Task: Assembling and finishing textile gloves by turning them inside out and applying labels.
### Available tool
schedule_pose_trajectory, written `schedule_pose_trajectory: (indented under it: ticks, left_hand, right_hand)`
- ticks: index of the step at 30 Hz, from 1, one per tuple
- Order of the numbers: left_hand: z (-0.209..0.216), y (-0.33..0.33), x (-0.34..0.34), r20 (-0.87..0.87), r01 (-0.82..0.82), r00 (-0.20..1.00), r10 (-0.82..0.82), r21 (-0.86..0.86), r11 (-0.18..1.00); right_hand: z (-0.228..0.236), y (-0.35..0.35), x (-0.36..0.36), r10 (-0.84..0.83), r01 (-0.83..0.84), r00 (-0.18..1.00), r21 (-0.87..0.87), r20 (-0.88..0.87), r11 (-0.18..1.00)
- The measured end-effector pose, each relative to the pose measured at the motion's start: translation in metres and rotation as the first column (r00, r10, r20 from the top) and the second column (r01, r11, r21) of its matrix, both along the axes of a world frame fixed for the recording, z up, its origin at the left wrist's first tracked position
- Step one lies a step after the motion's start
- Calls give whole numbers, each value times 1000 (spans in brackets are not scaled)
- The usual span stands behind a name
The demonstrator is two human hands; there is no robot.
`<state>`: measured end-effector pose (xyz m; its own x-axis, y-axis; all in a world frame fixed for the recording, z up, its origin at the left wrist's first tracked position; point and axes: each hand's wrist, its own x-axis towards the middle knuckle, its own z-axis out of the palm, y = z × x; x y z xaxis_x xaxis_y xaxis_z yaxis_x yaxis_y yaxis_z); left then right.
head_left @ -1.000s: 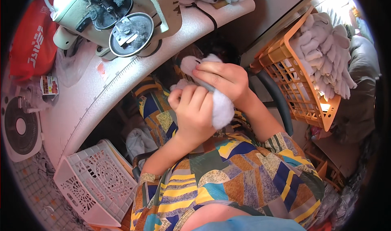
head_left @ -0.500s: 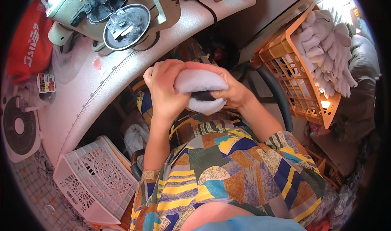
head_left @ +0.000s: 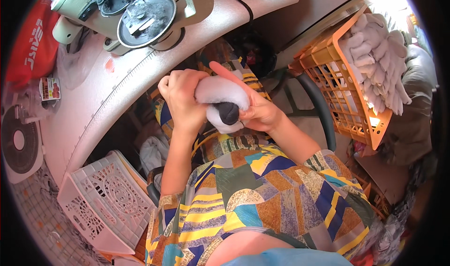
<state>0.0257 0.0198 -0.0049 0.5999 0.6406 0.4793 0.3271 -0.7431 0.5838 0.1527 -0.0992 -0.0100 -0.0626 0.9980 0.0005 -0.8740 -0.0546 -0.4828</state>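
Observation:
Over my lap both hands hold a fleece-lined glove [head_left: 222, 90], its thick white pile facing outward. A dark, rounded fabric end [head_left: 228, 113] pokes out of the opening between its two fleecy folds. My left hand [head_left: 182, 93] is closed round the glove's left side, with the fingers bent over the far edge. At the opposite side my right hand [head_left: 260, 107] grips it, the thumb pressed near the dark end and one finger stretched out along the far side. Parts of the right fingers are hidden behind the fleece.
At the upper left, a sewing machine [head_left: 145, 24] with a lint-covered round plate stands on a pale table [head_left: 101, 90] with a curved, ruler-marked edge. An orange basket [head_left: 323, 78] on the right holds several whitish gloves [head_left: 375, 55]. A white plastic basket [head_left: 105, 202] sits lower left.
The dark end now bulges out of the fleece opening, where before only a dark gap showed. Both hands have shifted slightly left, and a right finger has straightened.

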Motion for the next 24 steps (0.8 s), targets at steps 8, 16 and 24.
schedule_pose_trajectory:
  ticks: [8,16,24]
  left_hand:
    - [21,-21,-2,-41,-56,997,68,246,968]
    - [18,-54,6,-8,36,999,-35,393,919]
    - [18,-61,9,63,55,995,-82,353,934]
  right_hand:
    - [0,7,20,-296,372,697,24,653,928]
    - [20,5,26,-448,320,-580,696,680,642]
    - [28,9,27,-695,82,-456,804,556,589]
